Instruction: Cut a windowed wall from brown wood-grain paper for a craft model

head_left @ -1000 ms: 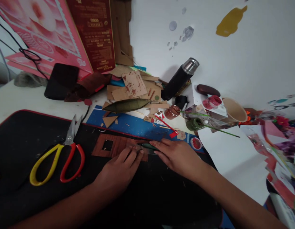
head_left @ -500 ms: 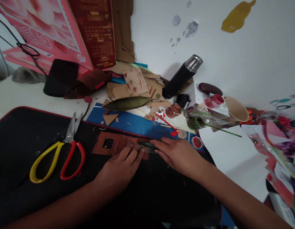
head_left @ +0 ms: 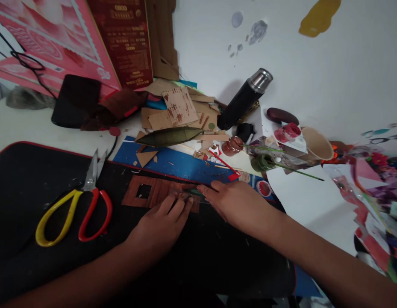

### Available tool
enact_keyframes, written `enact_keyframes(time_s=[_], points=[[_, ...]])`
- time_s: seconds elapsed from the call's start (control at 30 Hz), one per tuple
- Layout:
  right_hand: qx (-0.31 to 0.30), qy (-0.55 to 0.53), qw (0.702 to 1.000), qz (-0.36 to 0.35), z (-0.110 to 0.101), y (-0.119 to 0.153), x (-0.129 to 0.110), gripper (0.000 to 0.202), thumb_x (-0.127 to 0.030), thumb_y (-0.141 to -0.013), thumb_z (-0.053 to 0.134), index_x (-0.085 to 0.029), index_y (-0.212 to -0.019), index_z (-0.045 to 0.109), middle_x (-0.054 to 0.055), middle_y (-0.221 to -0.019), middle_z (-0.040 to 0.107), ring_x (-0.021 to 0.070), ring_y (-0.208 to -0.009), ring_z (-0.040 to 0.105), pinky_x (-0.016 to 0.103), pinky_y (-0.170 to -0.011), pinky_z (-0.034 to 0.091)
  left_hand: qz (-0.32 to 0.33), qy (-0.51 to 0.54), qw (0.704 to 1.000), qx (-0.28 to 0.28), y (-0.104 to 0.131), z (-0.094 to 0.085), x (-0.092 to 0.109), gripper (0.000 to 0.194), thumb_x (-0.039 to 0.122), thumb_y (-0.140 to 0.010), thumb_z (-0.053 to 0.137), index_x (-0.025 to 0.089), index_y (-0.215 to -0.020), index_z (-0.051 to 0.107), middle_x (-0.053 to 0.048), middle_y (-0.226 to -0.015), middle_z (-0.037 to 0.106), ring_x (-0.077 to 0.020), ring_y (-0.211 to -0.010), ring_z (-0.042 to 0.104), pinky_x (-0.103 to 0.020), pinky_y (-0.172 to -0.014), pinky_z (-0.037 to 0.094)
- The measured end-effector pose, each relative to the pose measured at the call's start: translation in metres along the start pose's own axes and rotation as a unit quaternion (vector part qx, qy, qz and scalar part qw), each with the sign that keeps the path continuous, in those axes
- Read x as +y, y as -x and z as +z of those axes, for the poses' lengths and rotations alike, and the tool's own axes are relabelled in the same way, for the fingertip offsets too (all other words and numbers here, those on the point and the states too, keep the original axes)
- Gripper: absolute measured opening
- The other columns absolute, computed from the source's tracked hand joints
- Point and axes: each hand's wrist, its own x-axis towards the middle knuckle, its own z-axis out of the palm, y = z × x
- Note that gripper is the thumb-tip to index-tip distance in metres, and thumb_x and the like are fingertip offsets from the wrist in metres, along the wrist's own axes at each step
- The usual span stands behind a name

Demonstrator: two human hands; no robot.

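Note:
A flat reddish-brown piece [head_left: 157, 191] with a square hole lies on the black mat [head_left: 217, 252]. My left hand [head_left: 163, 220] presses on its right part with bent fingertips. My right hand [head_left: 236, 201] pinches a thin dark green tool [head_left: 195, 192] whose end reaches over the piece beside my left fingertips. What the tool's tip touches is too small to make out. Scissors [head_left: 92, 177] with one yellow and one red handle lie spread to the left.
Behind the mat are a blue strip [head_left: 166, 162], cardboard scraps [head_left: 179, 107], a green boat-like shape [head_left: 169, 137], paint jars [head_left: 232, 146], and a black thermos [head_left: 243, 100]. White paper [head_left: 316, 205] lies at the right, a phone [head_left: 76, 100] at the back left.
The whole view has shifted slightly. My right hand and the tool have moved a little leftward toward my left fingertips, which still press the brown piece.

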Motion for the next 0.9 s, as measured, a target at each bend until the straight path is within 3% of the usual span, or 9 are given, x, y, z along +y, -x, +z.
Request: enact_keyframes(time_s=[0.3, 0.67, 0.9], points=[[-0.062, 0.030, 0.998, -0.003, -0.025, -0.006, -0.006, 0.043, -0.006, -0.095, 0.054, -0.014, -0.138, 0.061, 0.011, -0.100, 0.074, 0.0200, -0.068, 0.070, 0.030, -0.051, 0.037, 0.005, 0.003, 1.000, -0.005, -0.001, -0.003, -0.003, 0.058, 0.001, -0.079, 0.059, 0.010, -0.135, 0.067, -0.015, -0.123, 0.072, -0.0304, -0.114, 0.063, -0.034, -0.076, 0.064], [-0.068, 0.040, 0.997, -0.008, -0.021, -0.001, -0.002, 0.049, -0.004, -0.094, 0.055, -0.015, -0.142, 0.059, 0.012, -0.105, 0.075, 0.0223, -0.068, 0.072, 0.032, -0.049, 0.038, 0.007, -0.001, 1.000, -0.003, 0.000, -0.001, -0.003, 0.058, 0.002, -0.080, 0.056, 0.008, -0.137, 0.065, -0.016, -0.123, 0.071, -0.0308, -0.113, 0.063, -0.035, -0.078, 0.064], [-0.077, 0.029, 0.997, 0.001, -0.018, 0.001, 0.002, 0.051, -0.004, -0.094, 0.058, -0.017, -0.143, 0.059, 0.014, -0.108, 0.075, 0.0216, -0.072, 0.072, 0.031, -0.058, 0.044, 0.000, 0.008, 1.000, -0.010, 0.001, -0.001, -0.003, 0.058, 0.002, -0.082, 0.055, 0.010, -0.138, 0.064, -0.016, -0.126, 0.069, -0.0302, -0.118, 0.061, -0.033, -0.076, 0.063]])
